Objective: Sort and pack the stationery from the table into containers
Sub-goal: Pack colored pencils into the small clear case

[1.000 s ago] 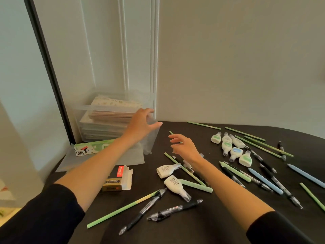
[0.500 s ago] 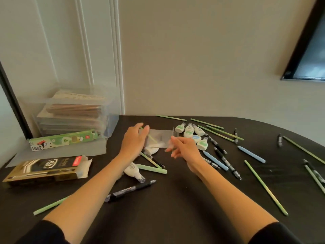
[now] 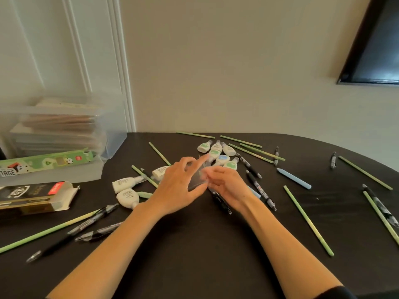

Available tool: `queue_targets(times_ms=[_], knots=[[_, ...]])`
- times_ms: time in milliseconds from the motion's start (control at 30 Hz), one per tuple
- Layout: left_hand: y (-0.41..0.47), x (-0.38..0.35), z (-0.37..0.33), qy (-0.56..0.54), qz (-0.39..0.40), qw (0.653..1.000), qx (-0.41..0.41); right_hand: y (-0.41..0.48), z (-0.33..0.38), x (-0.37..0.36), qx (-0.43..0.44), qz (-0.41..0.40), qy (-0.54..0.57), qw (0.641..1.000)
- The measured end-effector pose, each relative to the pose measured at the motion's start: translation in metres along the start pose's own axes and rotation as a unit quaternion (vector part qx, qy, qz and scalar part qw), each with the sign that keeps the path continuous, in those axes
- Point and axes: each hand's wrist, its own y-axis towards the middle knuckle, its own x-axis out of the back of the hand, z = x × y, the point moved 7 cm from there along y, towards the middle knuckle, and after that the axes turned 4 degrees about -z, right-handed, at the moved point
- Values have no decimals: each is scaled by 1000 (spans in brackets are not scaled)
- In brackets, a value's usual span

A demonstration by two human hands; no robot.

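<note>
**Head view: both hands on clear sleeve, mid-table**

Landmark: clear sleeve (image 3: pixel 197 180). Left hand (image 3: pixel 180 186) grips its left side, thumb under, fingers over. Right hand (image 3: pixel 228 185) pinches its right edge. Black pens (image 3: pixel 260 188) lie just right of the sleeve. Just beyond it, correction-tape cluster (image 3: pixel 218 153). Clear storage box (image 3: pixel 64 128) far left, against the wall.

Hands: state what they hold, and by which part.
Both hands hold one small clear plastic bag above the table: the left hand pinches its left side, the right hand its right edge. Motion blur hides finer detail.
</note>
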Motion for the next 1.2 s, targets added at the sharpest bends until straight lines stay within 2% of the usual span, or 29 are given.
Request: queue_targets(times_ms=[100,233,400,600,700,767,800,867,967,1067,1200], knots=[[3,1,-2,-21,-33,999,18,2,-4,-3,-21,31,-21,999],[9,7,-1,-5,-76,995,59,4,-3,-3,-39,47,14,998],[7,8,-4,29,-34,998,35,5,0,0,-45,32,61,997],[10,11,0,-25,36,998,34,9,0,-5,-24,24,70,997],[10,22,1,-29,-4,999,33,8,5,-12,-4,21,104,994],[12,36,8,6,-70,996,48,10,7,-14,-4,2,134,991],[12,46,14,23,-107,991,70,11,6,-15,-7,-11,104,994],[11,60,33,59,-148,978,133,14,1,-17,-1,-37,-76,996],[7,62,54,97,-132,965,205,14,-3,-42,31,10,-336,941],[5,57,62,92,-126,963,222,11,-8,-72,69,91,-450,886],[5,55,68,94,-123,960,232,12,-7,-85,121,118,-532,830]])
